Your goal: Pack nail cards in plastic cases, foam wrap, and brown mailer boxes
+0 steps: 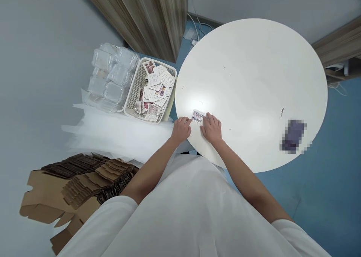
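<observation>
A small clear-edged pack of press-on nails (198, 116), with two rows of dark and pinkish nails, lies at the near left edge of the white round table (254, 72). My left hand (181, 130) is at its left side, fingers curled, with the tip of a finger on the pack's lower left edge. At the opposite side my right hand (212, 129) has its bent fingers on the right edge and its thumb just below. Both hands are closed about the pack's ends. The fingertips' undersides are hidden.
Left of the table stands a white basket (129, 108) of printed cards and small packets. Beyond it are stacked clear plastic boxes (113, 74). White sheets (121, 133) and folded brown cartons (84, 181) lie nearer me. A blurred dark object (293, 136) rests on the table's right.
</observation>
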Available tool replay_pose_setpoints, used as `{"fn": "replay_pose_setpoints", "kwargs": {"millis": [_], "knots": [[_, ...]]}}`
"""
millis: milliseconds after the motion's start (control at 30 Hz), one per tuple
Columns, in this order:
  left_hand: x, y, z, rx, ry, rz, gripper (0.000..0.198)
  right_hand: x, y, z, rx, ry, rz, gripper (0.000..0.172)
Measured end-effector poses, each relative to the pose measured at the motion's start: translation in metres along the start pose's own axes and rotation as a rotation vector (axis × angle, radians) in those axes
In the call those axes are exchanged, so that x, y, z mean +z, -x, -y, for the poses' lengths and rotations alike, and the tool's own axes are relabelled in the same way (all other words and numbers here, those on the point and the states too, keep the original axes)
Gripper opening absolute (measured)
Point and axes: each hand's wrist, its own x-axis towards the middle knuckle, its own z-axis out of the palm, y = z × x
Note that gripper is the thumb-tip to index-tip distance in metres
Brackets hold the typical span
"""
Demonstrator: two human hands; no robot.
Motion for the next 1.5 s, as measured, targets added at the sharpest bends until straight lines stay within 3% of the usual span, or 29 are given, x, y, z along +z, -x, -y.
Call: {"fn": "replay_pose_setpoints", "kwargs": {"millis": [133,300,433,867,1067,1500], "knots": [[0.000,0.001,0.003,0.034,0.043,-0.042,0.035,-0.001,0.008,0.001,-0.032,-0.022,0.007,0.042],[-0.002,0.003,0.005,0.150,0.045,-0.005,0.035,0.001,0.022,0.003,-0.104,-0.045,0.054,0.043],[0.000,0.005,0.004,0.161,0.019,0.000,0.035,0.003,0.024,0.008,-0.091,-0.052,0.066,0.045],[-0.009,-0.008,0.021,0.079,-0.018,0.005,0.038,0.005,-0.016,0.030,-0.061,-0.037,0.075,0.044],[-0.012,-0.015,0.032,0.027,0.005,-0.018,0.048,0.006,-0.035,0.037,-0.063,-0.053,0.064,0.042],[-0.010,-0.018,0.036,0.022,0.018,-0.023,0.044,0.002,-0.039,0.039,-0.064,-0.060,0.084,0.040]]}}
